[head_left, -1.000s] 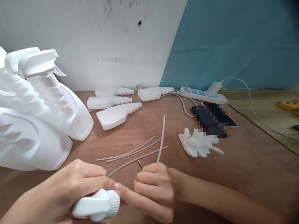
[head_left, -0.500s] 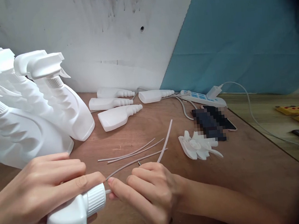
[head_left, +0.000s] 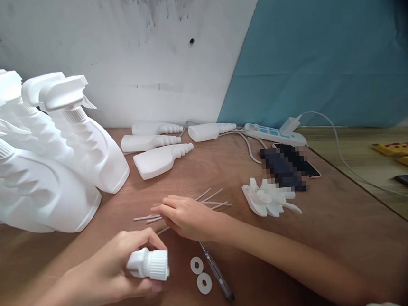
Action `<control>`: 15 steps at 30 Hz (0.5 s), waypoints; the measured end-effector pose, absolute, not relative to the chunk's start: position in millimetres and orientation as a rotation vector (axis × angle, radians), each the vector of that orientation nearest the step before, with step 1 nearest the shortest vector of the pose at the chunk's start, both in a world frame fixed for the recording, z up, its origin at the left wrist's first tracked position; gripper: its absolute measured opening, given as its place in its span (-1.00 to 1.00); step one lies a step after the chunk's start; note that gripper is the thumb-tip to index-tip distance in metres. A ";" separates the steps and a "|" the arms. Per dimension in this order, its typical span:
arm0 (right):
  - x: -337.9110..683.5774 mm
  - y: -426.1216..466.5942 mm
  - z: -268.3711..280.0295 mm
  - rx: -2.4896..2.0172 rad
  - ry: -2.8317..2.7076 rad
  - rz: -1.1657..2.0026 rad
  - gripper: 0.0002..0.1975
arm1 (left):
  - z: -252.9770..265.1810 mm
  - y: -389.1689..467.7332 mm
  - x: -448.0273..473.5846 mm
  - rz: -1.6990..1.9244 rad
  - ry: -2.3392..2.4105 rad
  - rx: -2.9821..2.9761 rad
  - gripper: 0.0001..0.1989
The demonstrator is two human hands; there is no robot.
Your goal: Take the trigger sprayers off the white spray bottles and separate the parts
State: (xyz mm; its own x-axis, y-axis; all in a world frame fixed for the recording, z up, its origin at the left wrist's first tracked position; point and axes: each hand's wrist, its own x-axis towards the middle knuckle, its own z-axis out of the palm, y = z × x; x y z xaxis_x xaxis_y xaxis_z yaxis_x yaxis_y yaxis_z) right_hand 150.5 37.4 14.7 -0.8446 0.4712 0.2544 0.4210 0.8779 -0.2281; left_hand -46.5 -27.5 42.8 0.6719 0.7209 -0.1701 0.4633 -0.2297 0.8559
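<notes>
In my left hand is a white spray trigger head (head_left: 140, 263), its ribbed collar facing right; no tube shows at the collar. The fingers of my left hand (head_left: 127, 259) wrap round the head from above and below. My right hand (head_left: 186, 219) reaches over several thin plastic tubes (head_left: 140, 219) lying on the table. Its fingers are drawn together at the tubes, and the hand covers the point of grip. Below it are two white washers (head_left: 204, 283) beside a screwdriver (head_left: 218, 275) with a clear handle, its tip partly under my right wrist.
Several white spray bottles (head_left: 107, 152) with heads stand at the left. Several headless bottles (head_left: 156, 162) lie at the back near the wall. White plastic parts (head_left: 265, 197), phones (head_left: 284, 170) and a power strip (head_left: 277, 137) with cables are on the right.
My right hand has left the spray head and moved up and left onto the tubes. My left hand has turned the head and shifted right. The washers and screwdriver are uncovered.
</notes>
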 end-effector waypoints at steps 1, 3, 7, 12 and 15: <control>149.0 37.8 11.4 -0.643 -2.742 0.226 -0.75 | 38.0 -24.8 -36.9 0.292 0.906 1.798 -0.81; 151.7 37.3 8.1 -0.601 -2.690 0.203 -0.71 | 27.1 -21.8 -24.9 0.359 0.919 1.651 -0.80; 171.9 26.5 10.1 -0.684 -2.545 0.143 -0.77 | 10.6 -18.2 -16.4 0.566 0.924 1.375 -0.73; 199.0 1.2 9.7 -1.109 -2.496 0.271 -0.92 | 2.4 -14.5 -4.7 0.638 0.784 1.297 -0.68; 206.7 -8.7 11.5 -1.330 -2.468 0.610 -0.85 | -3.7 -15.3 1.7 0.687 0.698 1.371 -0.71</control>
State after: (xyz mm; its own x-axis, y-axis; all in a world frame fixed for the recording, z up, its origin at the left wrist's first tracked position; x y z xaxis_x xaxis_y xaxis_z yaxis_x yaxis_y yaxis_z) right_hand 206.7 -8.7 11.5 -0.5413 0.8400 0.0384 0.7253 0.4895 -0.4841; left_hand 1.7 -15.3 -3.7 0.6237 0.7805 -0.0421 -0.0295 0.0773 0.9966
